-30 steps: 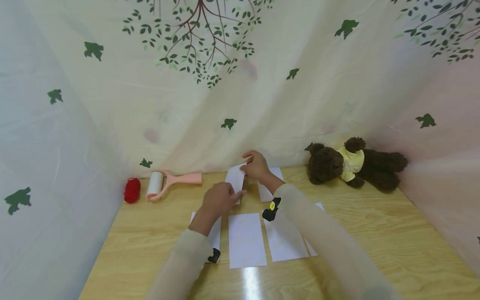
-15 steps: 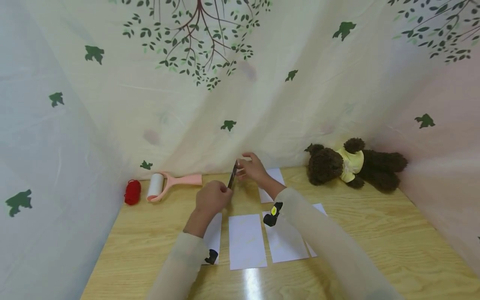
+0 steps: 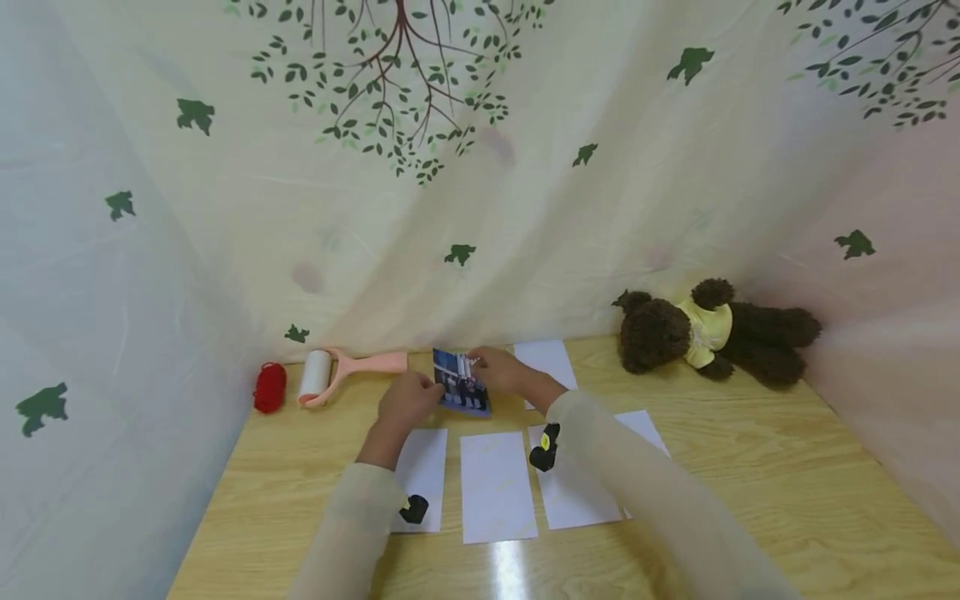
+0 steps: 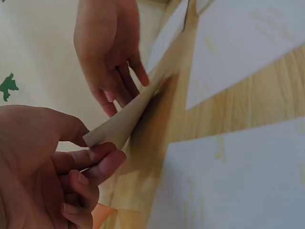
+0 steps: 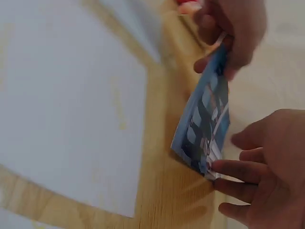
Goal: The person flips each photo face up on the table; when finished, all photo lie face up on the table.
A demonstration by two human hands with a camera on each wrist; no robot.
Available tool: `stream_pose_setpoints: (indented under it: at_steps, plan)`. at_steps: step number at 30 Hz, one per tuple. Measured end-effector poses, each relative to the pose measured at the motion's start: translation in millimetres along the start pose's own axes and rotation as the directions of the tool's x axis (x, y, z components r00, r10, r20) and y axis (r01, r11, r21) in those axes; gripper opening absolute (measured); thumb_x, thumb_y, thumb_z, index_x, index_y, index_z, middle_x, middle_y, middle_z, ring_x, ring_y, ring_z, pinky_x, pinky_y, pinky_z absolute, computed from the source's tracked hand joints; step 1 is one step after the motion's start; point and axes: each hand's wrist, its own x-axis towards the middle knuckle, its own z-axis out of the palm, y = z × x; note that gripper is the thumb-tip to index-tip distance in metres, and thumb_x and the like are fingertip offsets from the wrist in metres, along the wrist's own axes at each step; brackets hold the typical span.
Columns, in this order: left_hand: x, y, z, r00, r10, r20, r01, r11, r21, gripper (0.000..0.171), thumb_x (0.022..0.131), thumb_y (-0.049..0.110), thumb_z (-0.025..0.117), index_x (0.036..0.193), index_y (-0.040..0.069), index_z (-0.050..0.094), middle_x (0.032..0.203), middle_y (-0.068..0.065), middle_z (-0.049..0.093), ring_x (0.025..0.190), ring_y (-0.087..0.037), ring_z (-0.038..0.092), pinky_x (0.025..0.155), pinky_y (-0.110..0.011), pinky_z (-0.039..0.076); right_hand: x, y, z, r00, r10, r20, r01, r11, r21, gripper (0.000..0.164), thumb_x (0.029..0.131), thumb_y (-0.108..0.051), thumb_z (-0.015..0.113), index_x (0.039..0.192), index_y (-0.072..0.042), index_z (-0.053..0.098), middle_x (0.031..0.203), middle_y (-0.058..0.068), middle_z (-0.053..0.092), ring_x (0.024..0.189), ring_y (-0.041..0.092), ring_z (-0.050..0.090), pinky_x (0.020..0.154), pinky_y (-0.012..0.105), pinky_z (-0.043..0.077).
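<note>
A photo print (image 3: 467, 397) with a blue-toned group picture is held tilted over the table, picture side up. My left hand (image 3: 405, 407) pinches its left edge between thumb and fingers; the left wrist view shows the photo's pale back (image 4: 125, 117) curving from that grip. At the other side is my right hand (image 3: 501, 371), its fingertips right at the photo's edge. In the right wrist view the right hand (image 5: 274, 169) has its fingers extended, not curled round the photo. White cards (image 3: 498, 487) lie in a row in front, one partly under the right sleeve.
Another white card (image 3: 546, 367) lies behind the right wrist. At the back left are a red yarn bundle (image 3: 270, 387) and a pink-handled lint roller (image 3: 352, 367). A brown teddy bear (image 3: 708, 333) lies at the back right, against the printed curtain (image 3: 360, 250).
The card held white side up has been turned over, edge-on midway, and now shows its picture. My left hand has shifted left; my right hand has come down slightly.
</note>
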Motion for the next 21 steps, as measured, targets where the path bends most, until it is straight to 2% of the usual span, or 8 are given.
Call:
stream_pose_setpoints:
  at_steps: [2,4,5,7,11,14,17,21]
  plan:
    - [0.4,-2.1,1.8,1.000,-0.016,-0.002,0.016,0.998,0.053,0.041,0.097,0.028,0.063,0.059,0.016,0.054,0.058,0.003,0.049,0.055,-0.016,0.047,0.052,-0.032,0.034,-3.2,-3.6,3.9,0.998,-0.034,0.053,0.044,0.981,-0.190,0.052,0.108,-0.017,0.057,0.156,-0.002,0.047,0.152,0.020,0.060,0.141,0.035,0.058,0.116,0.048,0.048]
    - [4.9,-9.3,6.7,1.000,-0.010,-0.023,0.012,0.993,0.119,0.041,0.097,0.029,0.063,0.059,0.017,0.052,0.059,0.001,0.051,0.056,-0.018,0.049,0.053,-0.035,0.036,-5.3,-8.4,7.5,0.994,-0.054,0.091,0.081,0.941,-0.329,0.053,0.104,-0.018,0.065,0.153,-0.003,0.051,0.149,0.017,0.063,0.141,0.033,0.059,0.117,0.046,0.047]
    - [5.0,-9.2,7.2,0.999,-0.016,-0.032,0.021,0.987,0.157,0.040,0.097,0.029,0.063,0.061,0.017,0.054,0.061,0.000,0.054,0.058,-0.019,0.053,0.054,-0.036,0.039,-6.0,-10.3,9.1,0.993,-0.063,0.100,0.097,0.918,-0.384,0.052,0.103,-0.018,0.069,0.151,-0.003,0.055,0.148,0.016,0.064,0.140,0.032,0.059,0.118,0.045,0.047]
    - [6.2,-9.4,8.2,0.998,-0.029,-0.047,0.039,0.973,0.227,0.038,0.097,0.030,0.064,0.064,0.014,0.057,0.066,-0.004,0.059,0.062,-0.021,0.057,0.057,-0.039,0.044,-8.2,-13.5,10.5,0.993,-0.058,0.106,0.099,0.893,-0.440,0.049,0.100,-0.019,0.073,0.145,-0.003,0.061,0.148,0.014,0.065,0.140,0.032,0.059,0.118,0.044,0.047]
    - [4.0,-5.3,8.4,0.997,-0.054,-0.053,0.068,0.944,0.323,0.025,0.095,0.026,0.069,0.081,0.005,0.068,0.086,-0.012,0.072,0.074,-0.025,0.066,0.065,-0.046,0.055,-9.1,-14.3,10.8,0.993,-0.026,0.112,0.076,0.879,-0.471,0.049,0.101,-0.019,0.072,0.147,-0.007,0.060,0.152,0.012,0.061,0.144,0.032,0.055,0.121,0.044,0.044]
    - [4.1,-7.0,11.1,0.998,-0.040,-0.052,0.055,0.941,0.333,0.017,0.091,0.021,0.072,0.091,0.004,0.070,0.095,-0.013,0.074,0.079,-0.026,0.067,0.069,-0.047,0.056,-9.8,-13.3,9.6,0.992,-0.004,0.123,0.060,0.885,-0.461,0.050,0.104,-0.020,0.068,0.151,-0.010,0.057,0.160,0.013,0.053,0.150,0.033,0.049,0.124,0.045,0.041]
    - [2.7,-6.7,12.1,0.998,-0.033,-0.044,0.045,0.947,0.320,0.014,0.090,0.017,0.071,0.096,0.005,0.071,0.097,-0.012,0.074,0.080,-0.025,0.065,0.069,-0.045,0.055,-10.1,-11.4,9.1,0.992,0.000,0.128,0.057,0.897,-0.437,0.051,0.105,-0.021,0.066,0.154,-0.012,0.055,0.164,0.013,0.048,0.153,0.033,0.046,0.125,0.046,0.039]
    - [0.8,-6.9,12.6,0.999,-0.039,-0.036,0.049,0.948,0.315,0.011,0.089,0.014,0.071,0.097,0.007,0.073,0.093,-0.009,0.072,0.077,-0.023,0.062,0.067,-0.042,0.051,-7.5,-3.4,10.9,0.994,-0.036,0.099,0.071,0.924,-0.375,0.056,0.105,-0.022,0.066,0.157,-0.010,0.049,0.165,0.013,0.047,0.154,0.033,0.045,0.126,0.046,0.038]
